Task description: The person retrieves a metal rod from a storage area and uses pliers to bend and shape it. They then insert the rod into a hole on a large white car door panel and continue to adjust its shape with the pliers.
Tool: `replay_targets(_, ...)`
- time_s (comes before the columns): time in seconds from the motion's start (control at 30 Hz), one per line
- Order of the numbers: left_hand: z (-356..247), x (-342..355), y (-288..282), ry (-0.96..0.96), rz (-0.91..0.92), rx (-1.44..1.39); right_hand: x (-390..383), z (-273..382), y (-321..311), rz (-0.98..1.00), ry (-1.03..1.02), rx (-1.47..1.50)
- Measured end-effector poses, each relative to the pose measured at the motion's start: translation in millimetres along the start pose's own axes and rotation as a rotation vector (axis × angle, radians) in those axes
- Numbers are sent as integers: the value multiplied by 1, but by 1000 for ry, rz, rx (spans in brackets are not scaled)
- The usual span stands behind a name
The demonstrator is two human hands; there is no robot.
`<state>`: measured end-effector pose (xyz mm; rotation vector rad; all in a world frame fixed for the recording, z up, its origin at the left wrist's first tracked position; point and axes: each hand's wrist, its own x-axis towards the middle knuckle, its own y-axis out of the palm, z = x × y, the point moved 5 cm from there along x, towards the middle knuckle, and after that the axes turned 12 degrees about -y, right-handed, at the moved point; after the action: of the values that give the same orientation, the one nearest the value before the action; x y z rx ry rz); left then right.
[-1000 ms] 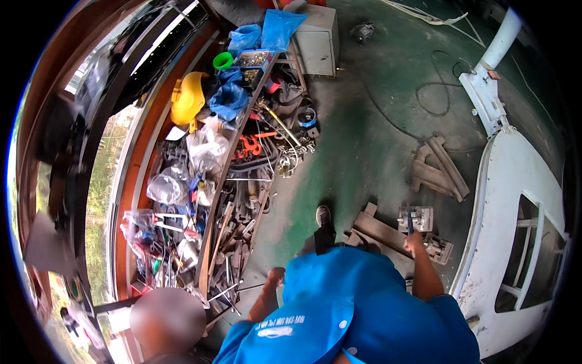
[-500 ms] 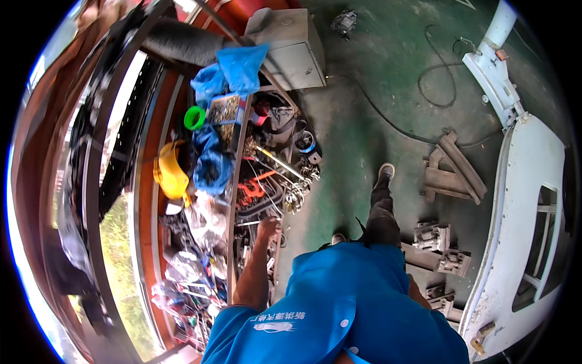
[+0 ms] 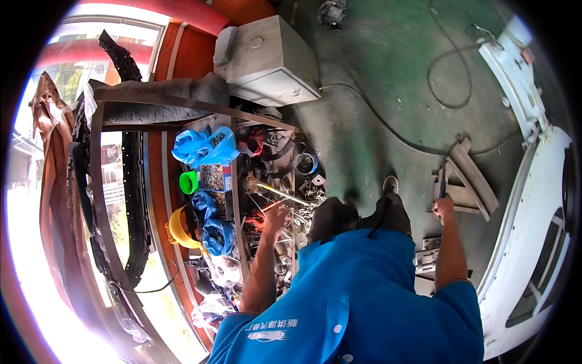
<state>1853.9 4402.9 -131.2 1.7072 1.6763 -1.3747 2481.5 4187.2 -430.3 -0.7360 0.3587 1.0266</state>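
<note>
Bent at the elbow, my right arm stretched toward 1 to 2 o'clock from my chest, its right hand (image 3: 444, 206) closed around a slim tool (image 3: 442, 181). My left arm reached toward 10 to 11 o'clock, the left hand (image 3: 277, 222) above a crowded shelf (image 3: 236, 200), near orange pieces (image 3: 254, 219) and a heap of chain (image 3: 314, 195); blur hid its fingers, and I could not tell whether they were apart or gripping anything.

Half a second earlier, my right hand was hidden behind my blue shirt (image 3: 364, 285); by this moment it was out in plain view, the tool with it. The grey cabinet (image 3: 267, 60) at 11 o'clock had grown larger in my sight.

The tool looked dark and bluish, narrow and straight, its free end rising from my fist toward 12 o'clock. It stood out against a dull metal frame (image 3: 476, 176) lying on the green floor (image 3: 376, 73), well short of the white panel (image 3: 515, 224) at 2 to 3 o'clock.
</note>
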Motion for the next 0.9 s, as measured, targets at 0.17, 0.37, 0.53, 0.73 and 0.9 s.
replay_targets(0.17,-62,44,-2,170,-41,159,48,164,5,58,123,426)
replay_targets(0.37,-149,139,-20,263,-199,426,61,312,97,10,144,936)
replay_targets(0.53,-252,199,-29,318,-184,514,80,434,185,207,134,1021)
replay_targets(0.73,-322,304,-67,206,-327,607,109,537,228,285,142,952)
replay_targets(0.9,-362,365,-93,155,-499,656,176,534,248,209,262,911)
